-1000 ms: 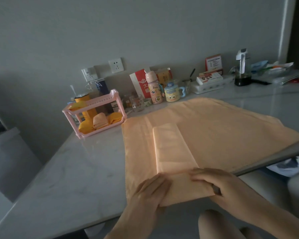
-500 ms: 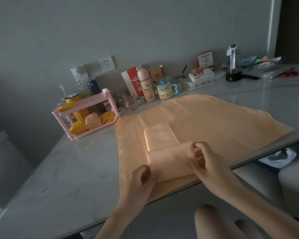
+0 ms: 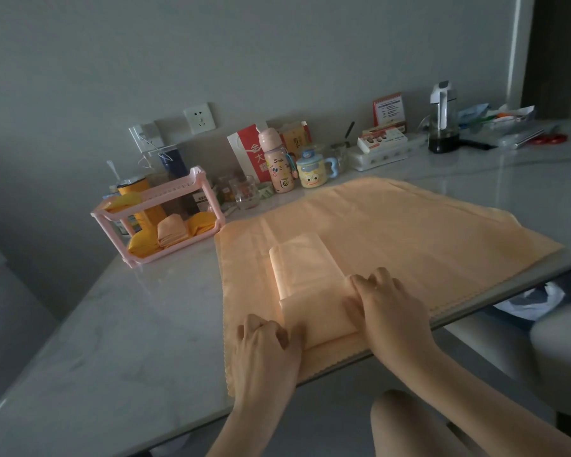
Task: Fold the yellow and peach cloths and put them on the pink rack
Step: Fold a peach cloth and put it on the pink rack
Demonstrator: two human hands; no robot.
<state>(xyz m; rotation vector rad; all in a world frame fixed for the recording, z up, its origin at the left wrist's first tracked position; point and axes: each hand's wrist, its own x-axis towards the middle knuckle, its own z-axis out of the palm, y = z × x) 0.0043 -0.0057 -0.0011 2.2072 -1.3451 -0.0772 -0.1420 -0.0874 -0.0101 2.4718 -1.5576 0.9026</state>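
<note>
A narrow folded peach cloth (image 3: pixel 305 268) lies on a large peach cloth (image 3: pixel 416 232) spread over the table. Its near end is doubled over onto itself. My left hand (image 3: pixel 266 344) grips the left side of that fold with curled fingers. At the fold's right side, my right hand (image 3: pixel 388 303) holds the cloth, fingers curled over the edge. The pink rack (image 3: pixel 165 192) stands at the left back; its lower shelf holds a folded peach cloth (image 3: pixel 172 230) between two folded yellow cloths (image 3: pixel 142 244), and a yellow one lies on its upper shelf.
The grey marble table (image 3: pixel 129 324) runs back to a wall lined with a pink bottle (image 3: pixel 276 166), a cartoon mug (image 3: pixel 312 169), glasses, boxes and a dark-based jug (image 3: pixel 442 127). The table edge cuts diagonally just under my hands. My knee shows below.
Both hands lifted the near end of the narrow peach cloth, carried it away from me and laid it down over the rest, making it shorter. The camera view shifted slightly.
</note>
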